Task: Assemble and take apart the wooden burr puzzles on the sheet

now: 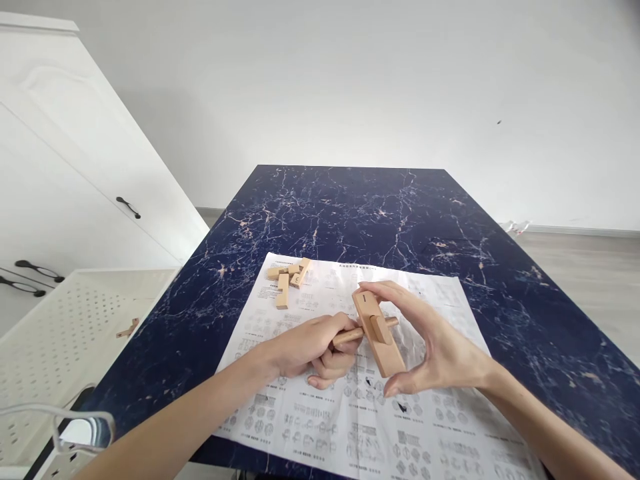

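My left hand (320, 350) is closed round a thin wooden rod (349, 336), its near end sticking out past the thumb. My right hand (433, 337) grips a flat wooden puzzle piece (393, 360) by its two ends, fingers at the top and thumb at the bottom. This piece is held tilted above the paper and has a short dark mark near its upper end. A smaller wooden block (381, 329) sits against its middle. Behind it a rod end sticks out to the right; whether it is the same rod, I cannot tell.
Several notched wooden pieces (283, 293) lie loosely piled on the printed diagram sheet (310, 420). The sheet covers the near part of the dark blue marbled table (345, 213). On the left stand a white perforated surface (95, 307) with a small wooden piece (128, 327) and a white cabinet (100, 153).
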Available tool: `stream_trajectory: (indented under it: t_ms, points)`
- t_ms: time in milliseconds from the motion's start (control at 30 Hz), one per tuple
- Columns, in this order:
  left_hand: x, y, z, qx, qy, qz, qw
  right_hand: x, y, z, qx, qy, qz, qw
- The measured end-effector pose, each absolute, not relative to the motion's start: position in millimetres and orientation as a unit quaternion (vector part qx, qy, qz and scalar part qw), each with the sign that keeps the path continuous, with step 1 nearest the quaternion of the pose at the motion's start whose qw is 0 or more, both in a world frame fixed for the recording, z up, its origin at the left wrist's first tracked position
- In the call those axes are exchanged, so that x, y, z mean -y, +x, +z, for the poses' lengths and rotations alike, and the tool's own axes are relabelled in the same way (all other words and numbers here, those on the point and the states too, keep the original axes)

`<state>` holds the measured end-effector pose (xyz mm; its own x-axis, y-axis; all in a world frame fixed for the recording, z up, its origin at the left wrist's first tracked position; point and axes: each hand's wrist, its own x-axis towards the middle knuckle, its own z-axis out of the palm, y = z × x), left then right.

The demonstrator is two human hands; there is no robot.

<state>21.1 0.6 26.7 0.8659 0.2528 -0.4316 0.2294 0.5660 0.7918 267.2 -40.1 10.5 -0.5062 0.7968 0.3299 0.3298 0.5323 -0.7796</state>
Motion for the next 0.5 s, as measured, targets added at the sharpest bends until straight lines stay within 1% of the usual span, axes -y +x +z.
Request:
stream_trajectory:
  t_ms: [167, 500]
  points:
    - [1.6, 22.0, 25.6, -0.266, 0.464, 0.028, 0.845, 42.1, 265.4, 6.4, 0.808, -0.369, 0.298, 0.349]
    - [0.2, 21.7, 23.3, -0.255, 0.471, 0.02, 0.844, 42.1, 261.3, 5.1, 0.809, -0.379, 0.317, 0.318]
